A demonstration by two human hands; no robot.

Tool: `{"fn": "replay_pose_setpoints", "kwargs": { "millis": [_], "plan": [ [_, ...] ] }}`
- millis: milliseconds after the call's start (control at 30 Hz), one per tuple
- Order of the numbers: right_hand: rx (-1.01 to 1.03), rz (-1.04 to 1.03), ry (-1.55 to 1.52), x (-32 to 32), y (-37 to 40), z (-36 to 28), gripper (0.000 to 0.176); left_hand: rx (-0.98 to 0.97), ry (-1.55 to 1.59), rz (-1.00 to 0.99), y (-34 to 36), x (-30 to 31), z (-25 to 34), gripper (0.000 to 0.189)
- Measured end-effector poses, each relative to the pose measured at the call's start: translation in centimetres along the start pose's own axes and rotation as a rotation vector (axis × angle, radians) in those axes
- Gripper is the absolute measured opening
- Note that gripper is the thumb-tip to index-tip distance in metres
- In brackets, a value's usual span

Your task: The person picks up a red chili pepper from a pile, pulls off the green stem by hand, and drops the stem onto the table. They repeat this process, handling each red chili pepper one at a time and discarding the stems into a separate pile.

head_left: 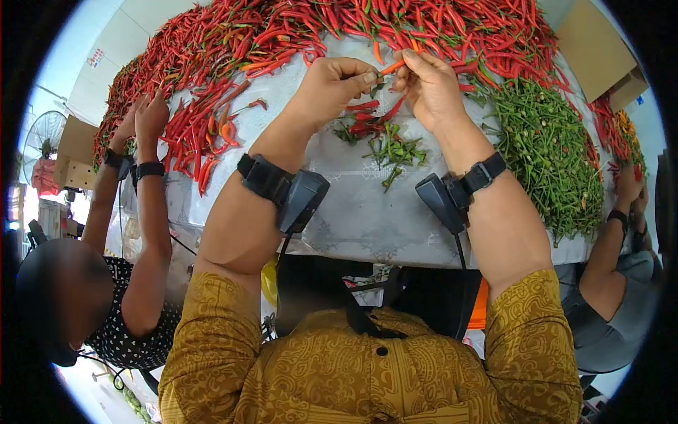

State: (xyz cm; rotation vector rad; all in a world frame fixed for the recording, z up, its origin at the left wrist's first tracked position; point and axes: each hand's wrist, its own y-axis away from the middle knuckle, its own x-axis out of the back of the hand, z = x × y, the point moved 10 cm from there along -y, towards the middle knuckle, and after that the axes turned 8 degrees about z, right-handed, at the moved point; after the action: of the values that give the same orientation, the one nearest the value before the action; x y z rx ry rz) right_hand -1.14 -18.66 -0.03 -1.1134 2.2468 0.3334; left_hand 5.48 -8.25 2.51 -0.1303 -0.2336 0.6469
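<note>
Over the table (339, 191) my two hands meet at one orange-red chilli (393, 68). My right hand (429, 86) pinches its red body between thumb and fingers. At the green stem end, the thumb and finger of my left hand (337, 86) are closed. Below them lie a few loose red chillies (367, 124) and a small bunch of green stems (395, 150). A large heap of red chillies (282, 28) stretches along the far side, and a big pile of green stems (547, 159) sits to the right of my right hand.
At the left, a co-worker's hands (150, 116) are beside more red chillies (201, 134). Another co-worker's hands (628, 185) are at the right edge, near red and orange chillies (625, 134). A cardboard box (593, 46) stands at the back right.
</note>
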Motion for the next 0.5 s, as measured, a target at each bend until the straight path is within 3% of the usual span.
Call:
{"fn": "replay_pose_setpoints", "kwargs": {
  "millis": [500],
  "plan": [
    [-0.035,0.008,-0.049,-0.1,0.0,0.3,0.015,-0.138,0.051,-0.120,0.3,-0.5,1.8,0.014]
  ]
}}
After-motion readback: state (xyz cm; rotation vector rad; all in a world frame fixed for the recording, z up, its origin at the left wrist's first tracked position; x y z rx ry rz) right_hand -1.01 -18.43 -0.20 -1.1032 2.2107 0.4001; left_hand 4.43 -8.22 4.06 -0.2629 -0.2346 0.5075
